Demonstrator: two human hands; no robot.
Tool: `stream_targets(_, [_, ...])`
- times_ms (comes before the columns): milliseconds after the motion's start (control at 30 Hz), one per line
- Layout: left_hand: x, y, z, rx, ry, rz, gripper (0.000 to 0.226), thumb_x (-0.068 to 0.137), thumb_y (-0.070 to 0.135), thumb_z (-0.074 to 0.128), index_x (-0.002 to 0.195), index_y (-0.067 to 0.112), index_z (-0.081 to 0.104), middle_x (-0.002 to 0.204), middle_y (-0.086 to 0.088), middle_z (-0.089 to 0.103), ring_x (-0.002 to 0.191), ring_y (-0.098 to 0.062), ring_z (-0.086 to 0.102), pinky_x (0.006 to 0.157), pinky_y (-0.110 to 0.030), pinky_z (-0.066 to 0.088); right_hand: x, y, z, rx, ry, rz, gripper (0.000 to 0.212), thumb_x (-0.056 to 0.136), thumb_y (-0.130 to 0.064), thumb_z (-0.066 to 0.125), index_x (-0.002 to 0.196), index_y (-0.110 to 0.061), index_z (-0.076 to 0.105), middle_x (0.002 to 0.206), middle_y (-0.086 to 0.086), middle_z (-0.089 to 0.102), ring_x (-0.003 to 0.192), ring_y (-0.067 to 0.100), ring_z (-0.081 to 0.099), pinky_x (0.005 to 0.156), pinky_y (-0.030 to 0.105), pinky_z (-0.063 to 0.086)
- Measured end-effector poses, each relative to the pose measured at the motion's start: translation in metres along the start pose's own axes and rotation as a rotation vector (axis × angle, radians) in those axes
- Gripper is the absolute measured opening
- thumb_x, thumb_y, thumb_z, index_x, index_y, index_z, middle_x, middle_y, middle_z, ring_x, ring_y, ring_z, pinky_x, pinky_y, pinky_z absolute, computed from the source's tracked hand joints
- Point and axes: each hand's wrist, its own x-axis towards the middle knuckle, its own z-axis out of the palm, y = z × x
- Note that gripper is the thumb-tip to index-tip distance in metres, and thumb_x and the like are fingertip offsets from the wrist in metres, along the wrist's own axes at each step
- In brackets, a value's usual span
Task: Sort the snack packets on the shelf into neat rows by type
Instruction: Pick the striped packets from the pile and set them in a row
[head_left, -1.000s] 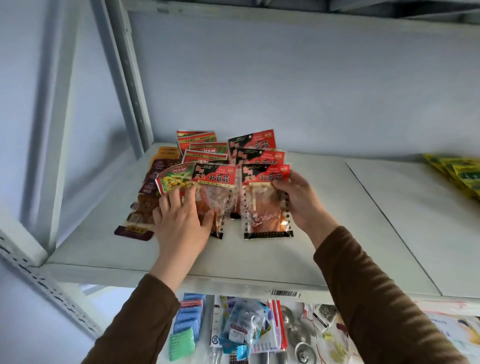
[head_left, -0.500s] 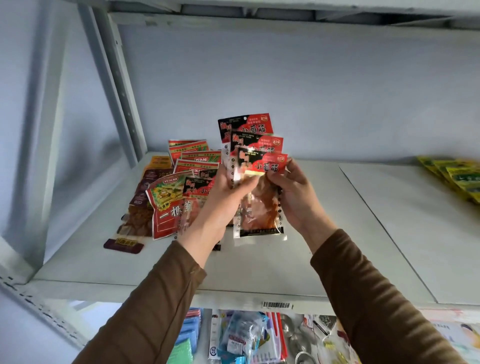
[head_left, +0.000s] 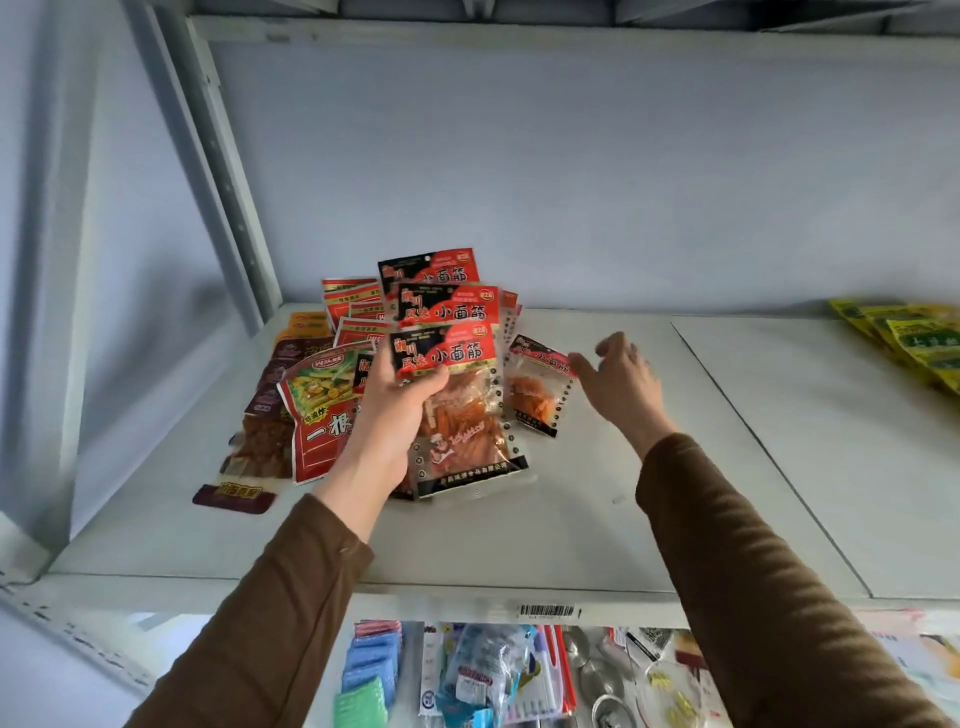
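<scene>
Three red-black gluten-strip pkts (head_left: 447, 353) fanned upright in left hand (head_left: 387, 415), thumb + fingers pinched on the headers, likely to gather one type. Right hand (head_left: 621, 387) open, holding nothing, just right of a stray matching pkt (head_left: 537, 387) lying flat on shelf (head_left: 519, 540).

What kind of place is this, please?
Probably a small shop or stockroom: a metal shelf with a barcode label on its edge, stacked snack packets, and hanging packaged goods below.

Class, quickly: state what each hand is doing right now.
Left hand: closed, holding a stack of red packets.
Right hand: open, holding nothing, beside a loose red packet.
</scene>
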Motion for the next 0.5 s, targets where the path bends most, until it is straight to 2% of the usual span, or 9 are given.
stream_targets(67, [0.000,0.001,-0.001,-0.007,0.013,-0.008,0.060,0.089,0.016,0.076,0.131,0.049,0.049,0.107,0.032,0.071,0.093,0.012,0.068,0.081,-0.030,0.049,0.001,0.004,0.011,-0.194,-0.101,0.028,0.090,0.084,-0.079,0.047,0.131,-0.002,0.047,0.127,0.016,0.057,0.115,0.034,0.056,0.089,0.038,0.046])
stream_targets(133, [-0.002,0.001,0.001,-0.020,0.011,-0.020,0.059,0.089,0.017,0.076,0.132,0.047,0.050,0.116,0.022,0.072,0.107,-0.001,0.069,0.098,-0.045,0.051,-0.002,-0.003,0.023,-0.243,-0.153,0.036,0.112,0.071,-0.092,0.044,0.136,-0.001,0.045,0.131,0.018,0.056,0.120,0.034,0.056,0.093,0.040,0.049])
stream_targets(233, [-0.004,0.002,0.004,-0.006,0.005,-0.019,0.061,0.089,0.019,0.076,0.138,0.043,0.049,0.123,0.018,0.070,0.119,-0.011,0.065,0.108,-0.055,0.044,0.003,-0.012,0.029,-0.303,-0.199,0.030,0.118,0.062,-0.095,0.050,0.137,-0.004,0.048,0.133,0.016,0.057,0.123,0.032,0.055,0.099,0.039,0.049])
stream_targets(300, [-0.004,0.001,0.004,0.002,0.002,-0.010,0.063,0.089,0.020,0.076,0.140,0.043,0.048,0.124,0.019,0.070,0.119,-0.009,0.063,0.109,-0.051,0.043,0.008,-0.016,0.023,-0.396,-0.302,-0.013,0.103,0.066,-0.088,0.059,0.129,-0.007,0.057,0.126,0.011,0.064,0.116,0.027,0.059,0.094,0.034,0.047])
stream_targets(367, [-0.003,-0.001,0.003,0.000,0.002,-0.006,0.063,0.089,0.021,0.077,0.140,0.043,0.047,0.120,0.023,0.070,0.112,0.000,0.064,0.100,-0.040,0.046,0.010,-0.018,0.011,-0.429,-0.396,-0.046,0.084,0.073,-0.073,0.070,0.127,-0.009,0.060,0.118,0.007,0.069,0.102,0.024,0.062,0.085,0.031,0.044])
stream_targets(433, [-0.004,-0.002,0.004,0.006,-0.006,-0.006,0.059,0.089,0.022,0.077,0.135,0.047,0.049,0.110,0.031,0.071,0.097,0.013,0.064,0.082,-0.028,0.044,0.012,-0.017,0.001,-0.352,-0.467,-0.016,0.086,0.077,-0.050,0.081,0.141,-0.007,0.044,0.122,0.008,0.067,0.096,0.024,0.063,0.081,0.032,0.044])
stream_targets(500, [-0.006,-0.001,0.007,0.019,-0.017,-0.020,0.055,0.089,0.025,0.077,0.125,0.055,0.050,0.103,0.037,0.070,0.093,0.014,0.063,0.075,-0.025,0.040,0.012,-0.015,-0.003,-0.208,-0.494,0.049,0.109,0.076,-0.030,0.086,0.156,-0.010,0.015,0.142,0.014,0.055,0.117,0.033,0.059,0.092,0.039,0.046])
